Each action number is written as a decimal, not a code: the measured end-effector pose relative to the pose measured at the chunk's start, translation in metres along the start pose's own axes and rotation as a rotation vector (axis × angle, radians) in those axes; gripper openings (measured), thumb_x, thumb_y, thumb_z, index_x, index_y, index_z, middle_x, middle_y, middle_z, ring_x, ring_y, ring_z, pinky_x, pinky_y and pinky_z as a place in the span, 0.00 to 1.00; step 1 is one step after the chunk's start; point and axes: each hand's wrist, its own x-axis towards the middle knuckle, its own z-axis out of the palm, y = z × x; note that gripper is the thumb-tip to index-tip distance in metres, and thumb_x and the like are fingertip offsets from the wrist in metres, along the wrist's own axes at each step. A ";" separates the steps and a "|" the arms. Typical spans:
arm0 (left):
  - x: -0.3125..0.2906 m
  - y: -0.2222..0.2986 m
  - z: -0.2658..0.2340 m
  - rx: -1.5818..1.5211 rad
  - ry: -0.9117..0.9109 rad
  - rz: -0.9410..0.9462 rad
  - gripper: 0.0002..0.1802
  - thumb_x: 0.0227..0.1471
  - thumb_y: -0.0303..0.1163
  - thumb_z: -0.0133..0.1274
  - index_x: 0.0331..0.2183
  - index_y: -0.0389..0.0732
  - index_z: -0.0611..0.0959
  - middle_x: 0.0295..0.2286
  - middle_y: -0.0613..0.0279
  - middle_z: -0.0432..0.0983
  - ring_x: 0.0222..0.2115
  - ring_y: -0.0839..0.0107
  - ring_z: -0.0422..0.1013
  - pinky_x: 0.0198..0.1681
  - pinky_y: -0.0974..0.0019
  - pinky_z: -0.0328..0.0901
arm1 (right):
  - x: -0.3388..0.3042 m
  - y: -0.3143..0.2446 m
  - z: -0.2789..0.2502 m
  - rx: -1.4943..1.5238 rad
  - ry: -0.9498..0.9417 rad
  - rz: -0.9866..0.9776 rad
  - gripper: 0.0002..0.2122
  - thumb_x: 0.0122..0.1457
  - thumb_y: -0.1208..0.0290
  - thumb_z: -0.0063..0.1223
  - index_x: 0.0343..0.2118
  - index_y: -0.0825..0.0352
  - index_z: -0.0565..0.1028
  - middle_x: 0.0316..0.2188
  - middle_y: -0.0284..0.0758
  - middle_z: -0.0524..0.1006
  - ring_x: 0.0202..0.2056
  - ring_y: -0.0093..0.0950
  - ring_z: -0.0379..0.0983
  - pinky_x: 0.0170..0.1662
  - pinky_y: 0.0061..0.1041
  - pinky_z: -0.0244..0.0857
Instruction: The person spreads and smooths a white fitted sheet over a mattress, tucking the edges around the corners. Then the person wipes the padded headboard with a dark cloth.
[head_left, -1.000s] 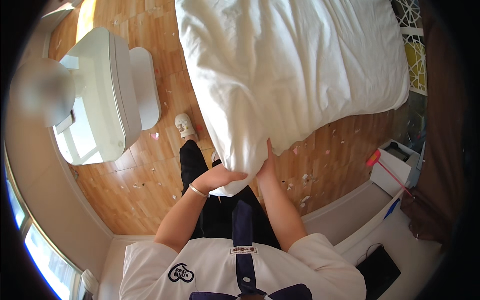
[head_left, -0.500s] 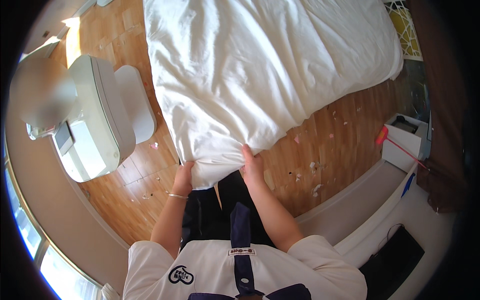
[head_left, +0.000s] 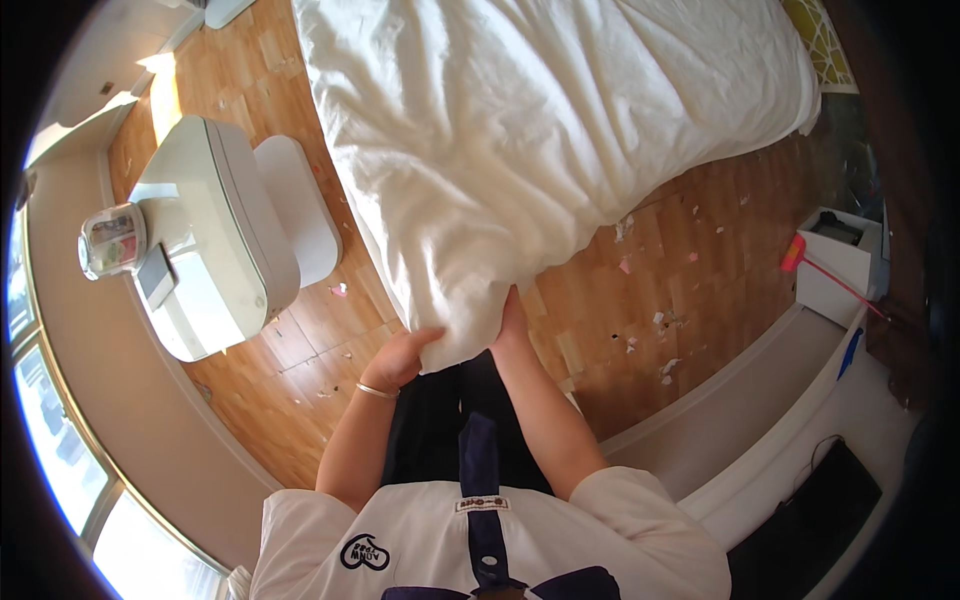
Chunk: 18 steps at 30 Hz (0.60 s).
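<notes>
A wrinkled white quilt (head_left: 480, 150) spreads across the far middle, its near corner drawn toward me. At the left side of that corner, my left hand (head_left: 400, 358) is closed on the cloth, with fingers over its edge and a bracelet (head_left: 377, 390) on the wrist. My right hand (head_left: 512, 322) grips the quilt's near edge on the other side, its fingers partly hidden by the fabric. The corner bulges between both hands, just in front of my dark trousers (head_left: 440, 410).
On the left stands a pale, glossy table (head_left: 215, 240) with a clear container (head_left: 112, 240) and a phone-like device (head_left: 155, 275) on it. Paper scraps litter the wooden floor (head_left: 690, 230). A red long-handled tool (head_left: 840, 280) leans by a white box (head_left: 835, 265); a black panel (head_left: 810, 520) lies lower right.
My left hand has shifted right, closer to my right hand, and now folds over the quilt's edge. The corner, stretched flat before, is now bunched and rounded. My right thumb is less visible.
</notes>
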 end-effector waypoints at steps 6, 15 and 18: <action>-0.001 0.006 -0.028 -0.245 0.068 0.154 0.26 0.60 0.36 0.42 0.55 0.28 0.63 0.49 0.49 0.69 0.48 0.57 0.69 0.52 0.58 0.66 | -0.070 -0.005 -0.018 -0.017 0.140 0.100 0.24 0.59 0.61 0.50 0.55 0.67 0.65 0.51 0.37 0.72 0.51 0.34 0.68 0.55 0.36 0.62; -0.052 -0.073 0.020 0.289 -0.123 0.103 0.28 0.55 0.33 0.55 0.53 0.29 0.69 0.49 0.56 0.70 0.48 0.67 0.67 0.53 0.65 0.61 | -0.161 -0.009 0.019 -0.151 0.088 -0.216 0.23 0.56 0.70 0.53 0.54 0.71 0.65 0.48 0.40 0.72 0.48 0.32 0.70 0.50 0.32 0.66; -0.067 -0.072 0.039 0.127 -0.147 0.101 0.23 0.55 0.31 0.52 0.51 0.30 0.72 0.46 0.58 0.72 0.47 0.69 0.68 0.50 0.67 0.62 | -0.181 -0.020 0.021 -0.020 0.034 -0.187 0.23 0.55 0.73 0.53 0.53 0.71 0.66 0.47 0.40 0.73 0.46 0.32 0.71 0.50 0.32 0.66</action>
